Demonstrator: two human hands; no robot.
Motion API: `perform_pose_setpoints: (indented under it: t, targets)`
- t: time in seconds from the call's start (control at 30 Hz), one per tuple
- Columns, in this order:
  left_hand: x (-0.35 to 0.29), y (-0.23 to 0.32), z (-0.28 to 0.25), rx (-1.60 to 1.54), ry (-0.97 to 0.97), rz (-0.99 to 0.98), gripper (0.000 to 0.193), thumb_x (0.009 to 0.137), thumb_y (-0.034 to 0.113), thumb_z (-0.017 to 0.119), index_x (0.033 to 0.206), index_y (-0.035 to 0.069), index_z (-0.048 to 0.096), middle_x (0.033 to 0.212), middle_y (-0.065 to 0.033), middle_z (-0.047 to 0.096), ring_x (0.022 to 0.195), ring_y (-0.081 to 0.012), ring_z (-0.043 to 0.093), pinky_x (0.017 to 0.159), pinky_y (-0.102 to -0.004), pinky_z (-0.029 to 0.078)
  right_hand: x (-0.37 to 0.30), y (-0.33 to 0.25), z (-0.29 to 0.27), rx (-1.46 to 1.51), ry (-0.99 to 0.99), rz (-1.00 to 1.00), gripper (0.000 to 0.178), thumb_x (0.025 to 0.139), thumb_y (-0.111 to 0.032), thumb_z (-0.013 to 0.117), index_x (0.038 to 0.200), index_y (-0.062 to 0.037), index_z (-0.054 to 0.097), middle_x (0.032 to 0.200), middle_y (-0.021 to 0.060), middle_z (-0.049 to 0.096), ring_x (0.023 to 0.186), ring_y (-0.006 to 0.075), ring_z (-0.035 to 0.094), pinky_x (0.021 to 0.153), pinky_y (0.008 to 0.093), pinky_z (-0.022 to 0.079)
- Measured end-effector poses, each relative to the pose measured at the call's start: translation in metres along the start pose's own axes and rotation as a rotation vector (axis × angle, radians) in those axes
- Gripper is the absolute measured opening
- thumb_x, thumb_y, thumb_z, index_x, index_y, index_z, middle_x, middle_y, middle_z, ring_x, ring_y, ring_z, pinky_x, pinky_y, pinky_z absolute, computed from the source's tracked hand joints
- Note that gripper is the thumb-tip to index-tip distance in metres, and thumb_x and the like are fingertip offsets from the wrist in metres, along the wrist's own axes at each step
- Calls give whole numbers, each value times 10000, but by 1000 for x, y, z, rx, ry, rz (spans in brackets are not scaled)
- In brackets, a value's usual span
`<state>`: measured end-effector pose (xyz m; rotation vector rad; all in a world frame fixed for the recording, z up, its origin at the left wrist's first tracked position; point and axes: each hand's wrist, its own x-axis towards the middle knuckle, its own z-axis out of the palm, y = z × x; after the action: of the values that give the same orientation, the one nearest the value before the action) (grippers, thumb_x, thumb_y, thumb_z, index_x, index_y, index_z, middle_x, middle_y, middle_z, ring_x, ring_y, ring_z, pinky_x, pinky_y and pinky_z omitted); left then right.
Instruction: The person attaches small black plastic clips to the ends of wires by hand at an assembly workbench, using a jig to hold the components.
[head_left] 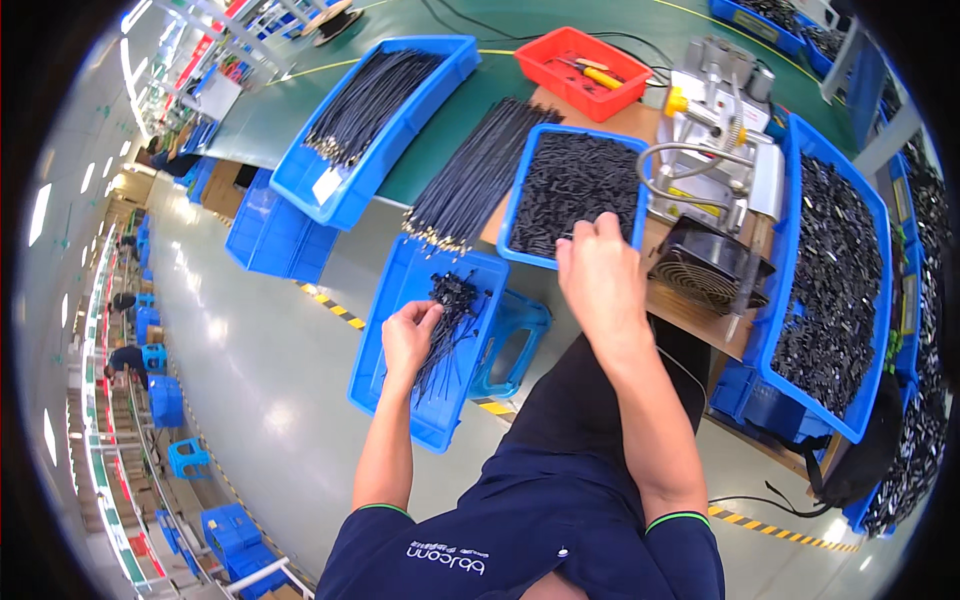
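Note:
My left hand (408,336) hovers over a long blue bin (398,290), thumb and fingers pinched together beside a bunch of short black cables with black ends (455,300). Whatever lies in that pinch is too small to make out. At the near right edge of a blue tray (530,258) filled with small black parts (580,185), my right hand (603,265) has its fingers curled closed. Its fingertips hide anything they may hold. Left of the tray, a row of long black cables with brass-coloured tips (480,175) lies on the bench.
A bench machine (715,135) with a bent metal hose and a small black fan (705,265) stand right of the tray. Beyond are a red bin with tools (570,50) and a blue bin of black cables (440,95). A large blue bin of black parts (870,375) is at far right.

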<state>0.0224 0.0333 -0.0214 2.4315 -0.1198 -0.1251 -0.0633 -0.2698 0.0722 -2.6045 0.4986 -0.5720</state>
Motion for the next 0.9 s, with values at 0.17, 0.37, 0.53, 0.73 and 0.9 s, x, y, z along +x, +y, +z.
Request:
perform_pose_setpoints:
  t: [0.17,0.37,0.53,0.73,0.9]
  targets:
    - [47,-51,-20,148,245,168,421,1004,366,796,1242,18,806,1068,-194,827,971,-247,811,876,-376,618,17,0,10,-128,-12,-19,169,964,-155,734,919,8,749,996,165,700,822,376,796,709,490,659]
    - [92,23,-64,-54,318,239,366,1045,336,724,1206,17,809,1087,-190,822,984,-280,810,912,-393,613,20,3,14,-143,37,-61,112,955,-116,714,908,-15,723,949,156,701,828,348,788,706,481,647]
    - [118,121,-66,-14,187,422,329,1052,294,730,1213,18,806,1061,-131,827,983,-207,790,907,-342,610,18,-1,5,-95,112,-76,201,1041,-202,699,952,-25,661,945,165,695,833,365,766,698,499,629]
    - [187,177,-14,259,-19,538,320,977,350,738,1177,122,842,1130,-136,830,1058,-323,799,965,-432,615,1,-17,-8,88,121,-123,170,1056,-129,696,987,-25,581,921,191,676,822,394,736,718,506,601]
    - [232,193,20,381,-15,413,286,923,373,760,1101,180,872,1108,-138,829,1061,-361,786,977,-500,606,-36,-25,-17,257,84,-176,128,1025,-101,729,1105,-29,660,953,163,689,825,374,737,720,465,609]
